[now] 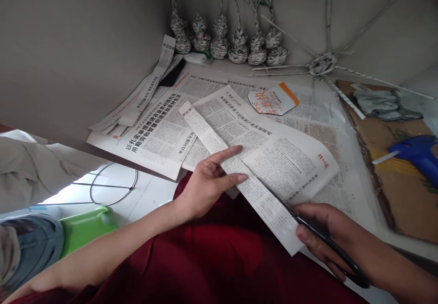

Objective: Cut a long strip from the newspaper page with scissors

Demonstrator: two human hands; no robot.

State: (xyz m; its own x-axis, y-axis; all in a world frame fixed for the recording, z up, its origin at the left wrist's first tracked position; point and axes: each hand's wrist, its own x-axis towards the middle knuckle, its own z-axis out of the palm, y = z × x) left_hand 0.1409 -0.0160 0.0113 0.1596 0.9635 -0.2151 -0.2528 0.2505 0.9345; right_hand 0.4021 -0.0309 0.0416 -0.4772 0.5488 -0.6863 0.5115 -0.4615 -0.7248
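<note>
Our left hand (203, 185) pinched a newspaper sheet (273, 151) at the table's (381, 229) edge; our right hand (328, 238) gripped scissors (342, 254), blades partly hidden. Right of the sheet, a blue tool (417, 153) was cut off; woven gourds (219, 46) stood beyond.

- Left hand (205, 183): thumb and forefinger pinch a printed newspaper strip (262, 203).
- Right hand (337, 226): grips black scissors (357, 278), blades lying between the strip and a wider newspaper sheet (273, 151).
- Rear: six gourd-shaped woven pieces (219, 44) stand in a row, a spoked woven piece (323, 63) to their right.
- Right side: blue glue gun (415, 153) and grey cloth (383, 105) rest on brown cardboard (404, 203).
</note>
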